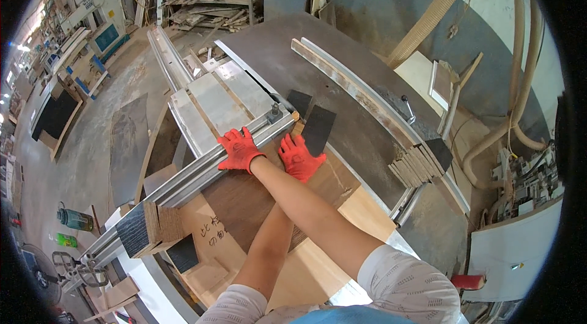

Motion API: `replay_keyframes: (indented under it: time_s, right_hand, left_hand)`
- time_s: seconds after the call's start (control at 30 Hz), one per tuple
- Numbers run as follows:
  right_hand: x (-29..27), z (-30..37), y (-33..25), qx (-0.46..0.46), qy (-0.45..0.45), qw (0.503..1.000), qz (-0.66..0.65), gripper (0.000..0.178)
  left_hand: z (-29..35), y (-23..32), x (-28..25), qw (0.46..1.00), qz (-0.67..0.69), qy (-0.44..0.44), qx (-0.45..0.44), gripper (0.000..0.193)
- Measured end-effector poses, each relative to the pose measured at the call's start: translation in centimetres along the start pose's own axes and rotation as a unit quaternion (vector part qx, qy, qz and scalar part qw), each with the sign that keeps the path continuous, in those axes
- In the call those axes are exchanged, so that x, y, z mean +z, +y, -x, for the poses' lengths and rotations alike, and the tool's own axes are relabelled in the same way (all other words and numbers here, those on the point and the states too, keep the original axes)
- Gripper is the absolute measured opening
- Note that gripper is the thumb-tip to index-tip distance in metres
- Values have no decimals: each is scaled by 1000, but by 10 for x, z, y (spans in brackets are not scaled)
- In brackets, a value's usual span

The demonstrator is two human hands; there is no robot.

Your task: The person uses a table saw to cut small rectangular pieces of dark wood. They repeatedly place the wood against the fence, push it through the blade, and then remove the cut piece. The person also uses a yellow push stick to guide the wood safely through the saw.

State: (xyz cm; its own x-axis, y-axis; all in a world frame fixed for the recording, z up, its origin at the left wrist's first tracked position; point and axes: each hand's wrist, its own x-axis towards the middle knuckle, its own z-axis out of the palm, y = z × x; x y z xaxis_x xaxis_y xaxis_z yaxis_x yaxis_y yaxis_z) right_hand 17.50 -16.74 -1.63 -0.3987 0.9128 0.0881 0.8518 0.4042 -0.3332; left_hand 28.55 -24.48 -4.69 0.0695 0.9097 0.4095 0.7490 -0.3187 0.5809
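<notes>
My forearms cross, the right over the left. My right hand (pixel 240 151), in a red glove, lies over the aluminium fence (pixel 202 172) of a sliding table saw, fingers across its far side and thumb on the near side. My left hand (pixel 299 159), also red-gloved, is just right of it, with fingers and thumb around the near end of a black-faced wooden block (pixel 319 130). Another black-faced piece (pixel 299 103) lies beyond it. Beneath my arms are a brown wooden board (pixel 241 198) and a pale board (pixel 315 261).
The dark saw table (pixel 361 134) carries a long rip fence (pixel 354 88) and a row of stacked wood blocks (pixel 416 166). More black-faced blocks (pixel 150 228) stand at the fence's near-left end. A bottle (pixel 76 219) stands at left; hoses (pixel 434 9) hang at right.
</notes>
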Motion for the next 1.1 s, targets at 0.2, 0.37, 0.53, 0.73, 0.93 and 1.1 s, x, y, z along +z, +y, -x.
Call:
replay_keyframes:
  time_s: [0.2,0.37,0.53,0.73,0.93,1.1]
  right_hand:
    - [3,-26,3,-1,-8,1000,-19,94]
    - [11,-46,9,4,17,999,-27,93]
    - [14,-59,12,0,21,999,-42,92]
    - [14,-78,13,12,5,998,-53,92]
    - [8,-90,9,9,-13,999,-52,91]
    - [5,-96,14,19,-17,999,-47,92]
  left_hand:
    - [-17,-14,4,1000,-7,-1,-4,83]
    - [-36,-24,4,1000,1,-19,-4,83]
    - [-47,-31,6,1000,4,-14,-11,84]
    - [-59,-40,6,1000,9,-15,-14,88]
    - [-71,-52,8,999,3,-25,-29,91]
    - [-76,-49,6,1000,14,-22,-15,88]
